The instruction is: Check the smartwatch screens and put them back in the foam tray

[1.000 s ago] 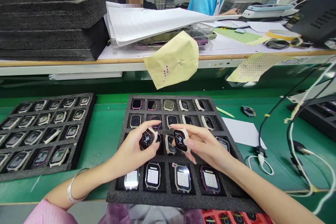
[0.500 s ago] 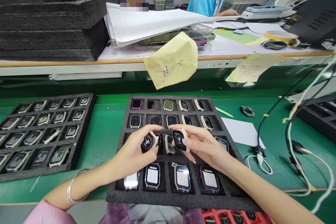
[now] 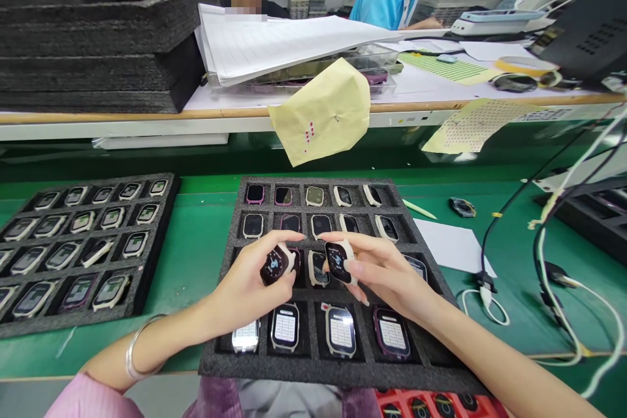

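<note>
My left hand [image 3: 255, 274] grips a strapless smartwatch [image 3: 275, 265] with a pale case, its dark lit face turned to the left. In my right hand [image 3: 382, 268] is a second white-cased smartwatch [image 3: 337, 261], held between thumb and fingers with a watch face showing on its screen. Both hands hover over a black foam tray [image 3: 313, 371]. Strapless watches sit in its pockets in rows. Those in the front row, such as the purple-cased watch [image 3: 392, 333], show bright white screens; the back ones look dark. My hands hide part of the middle rows.
Another foam tray of watches [image 3: 134, 294] lies at the left. Foam trays [image 3: 98, 81] are stacked on the shelf, beside papers [image 3: 294, 42]. Cables [image 3: 543, 261] hang at the right, near a white sheet [image 3: 453, 248]. A red tray [image 3: 406, 398] shows at the bottom edge. Two people are beyond the shelf.
The watch in my right hand has shifted slightly right and turned a little. My left hand's watch has tilted slightly. Both hands keep their hold.
</note>
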The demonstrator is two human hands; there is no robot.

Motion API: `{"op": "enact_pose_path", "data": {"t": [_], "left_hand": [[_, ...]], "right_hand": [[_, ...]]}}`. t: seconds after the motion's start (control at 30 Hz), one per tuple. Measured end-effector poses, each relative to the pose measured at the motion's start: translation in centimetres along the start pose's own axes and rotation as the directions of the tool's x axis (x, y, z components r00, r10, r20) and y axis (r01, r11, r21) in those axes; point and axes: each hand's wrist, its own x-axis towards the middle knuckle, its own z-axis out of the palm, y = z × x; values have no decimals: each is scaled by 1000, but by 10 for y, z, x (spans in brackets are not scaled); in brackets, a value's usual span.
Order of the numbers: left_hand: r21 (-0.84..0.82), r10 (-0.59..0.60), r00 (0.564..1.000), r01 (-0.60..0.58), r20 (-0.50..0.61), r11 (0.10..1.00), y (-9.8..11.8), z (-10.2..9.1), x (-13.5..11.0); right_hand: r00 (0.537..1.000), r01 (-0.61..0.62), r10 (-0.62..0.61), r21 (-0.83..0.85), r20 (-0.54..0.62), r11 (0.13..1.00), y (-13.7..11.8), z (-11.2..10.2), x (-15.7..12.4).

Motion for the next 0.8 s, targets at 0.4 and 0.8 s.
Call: {"op": "enact_pose_path", "data": {"t": [0.4,0.8], "left_hand": [[-20,24,999,-25,-34,999,0,-1,-4],[-565,-240,948,316,207,762,-3,-2,7]], "right_hand": [[999,20,-20,1,30,1000,-2,0,-4],[995,-98,98,35,23,995,2,2,2]]}}
